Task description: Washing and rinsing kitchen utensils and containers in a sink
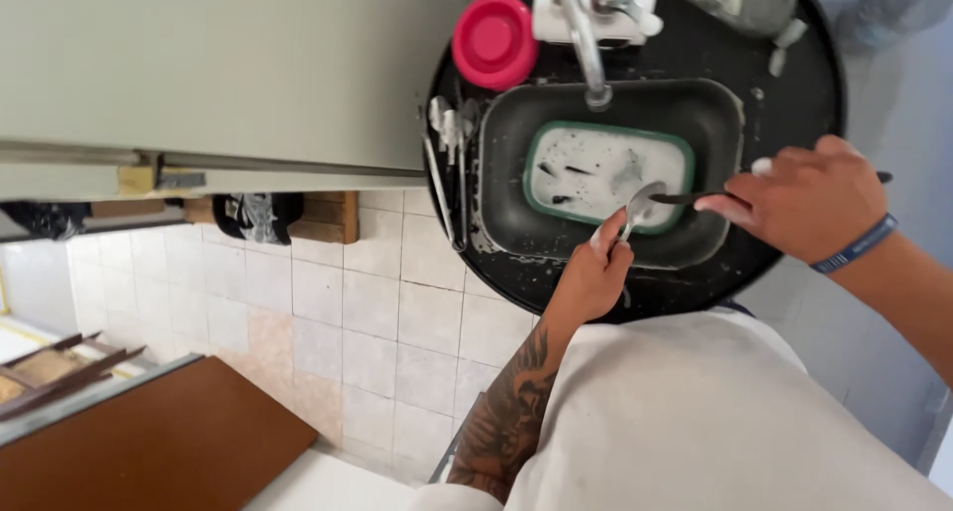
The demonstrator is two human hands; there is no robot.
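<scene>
Sink station, head view: two bare hands on one soapy spoon.

Nearest, white shirt (715, 412) and tattooed forearm; left hand (593, 273), fingers pressed together on the bowl of the spoon (643, 205), soap foam on the fingertips. Right hand (809, 201), blue wristband (854, 245), pinches the spoon's dark handle; spoon sits level over the near rim of the green-rimmed tub (608, 172) of cloudy water with dark cutlery inside. Tub rests in the black basin (695, 238). Loose cutlery (447, 154) lies on the left ledge. Beyond: faucet (586, 45), red lid (493, 40), clear plastic item, blurred. Risk, judged: a soapy grip may let the spoon slip and splash into the tub; ledge cutlery near the edge could be nudged off by an elbow.
</scene>
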